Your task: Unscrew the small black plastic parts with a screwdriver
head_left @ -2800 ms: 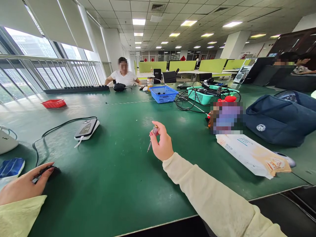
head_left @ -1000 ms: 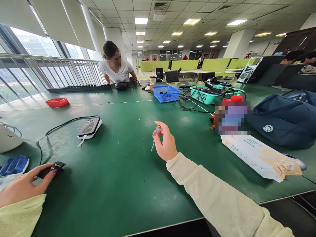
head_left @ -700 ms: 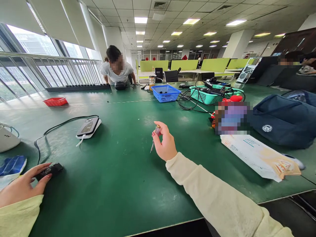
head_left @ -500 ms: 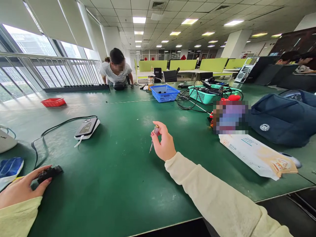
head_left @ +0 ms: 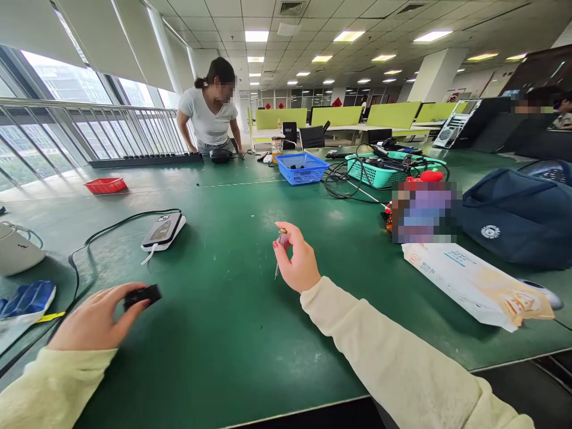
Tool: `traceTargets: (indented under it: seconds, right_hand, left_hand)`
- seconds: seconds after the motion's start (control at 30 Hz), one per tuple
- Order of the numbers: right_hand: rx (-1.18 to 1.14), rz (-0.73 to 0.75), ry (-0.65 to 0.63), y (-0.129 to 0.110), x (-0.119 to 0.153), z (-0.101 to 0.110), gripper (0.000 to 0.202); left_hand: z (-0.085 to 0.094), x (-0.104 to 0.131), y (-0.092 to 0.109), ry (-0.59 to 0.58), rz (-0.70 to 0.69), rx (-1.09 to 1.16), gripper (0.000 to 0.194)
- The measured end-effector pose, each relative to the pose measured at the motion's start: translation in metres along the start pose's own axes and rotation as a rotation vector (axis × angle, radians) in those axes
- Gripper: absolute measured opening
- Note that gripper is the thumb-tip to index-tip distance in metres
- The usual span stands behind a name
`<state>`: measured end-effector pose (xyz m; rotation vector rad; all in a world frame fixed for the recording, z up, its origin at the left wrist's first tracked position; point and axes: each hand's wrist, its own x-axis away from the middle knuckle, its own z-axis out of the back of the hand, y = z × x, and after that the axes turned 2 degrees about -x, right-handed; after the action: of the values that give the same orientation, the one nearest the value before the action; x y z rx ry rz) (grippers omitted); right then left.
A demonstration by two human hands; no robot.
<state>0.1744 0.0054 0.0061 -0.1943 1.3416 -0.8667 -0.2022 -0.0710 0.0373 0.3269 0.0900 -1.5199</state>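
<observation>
At the lower left, my left hand is closed on a small black block-like part, gripping it between thumb and fingers; its exact kind I cannot make out. Near the middle, my right hand pinches a small screwdriver. The screwdriver's thin shaft points down toward the green tabletop, and its handle is partly covered by my fingers. A phone rests on a white box-like object between and beyond my hands, with a white cable plugged in.
Further back stand a red tray, a blue basket and a teal basket heaped with cables. A white packet and a dark blue bag lie right. A blue-and-white packet lies left. Across the table stands a person.
My left hand has moved right, carrying the black part further over the table. My right hand keeps the screwdriver in nearly the same place. The person opposite has straightened up.
</observation>
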Motion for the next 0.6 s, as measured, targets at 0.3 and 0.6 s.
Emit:
traceTargets:
  seconds: [0.3,0.6]
  right_hand:
    - [-0.035,-0.202,0.012,0.034,-0.013,0.012,0.035]
    - [-0.32,-0.477,0.283,0.055,-0.022,0.014,0.035]
  left_hand:
    - [-0.031,-0.037,0.192,-0.264,-0.448,0.129,0.026]
    - [-0.083,-0.043,0.226,-0.226,-0.528,0.285,0.028]
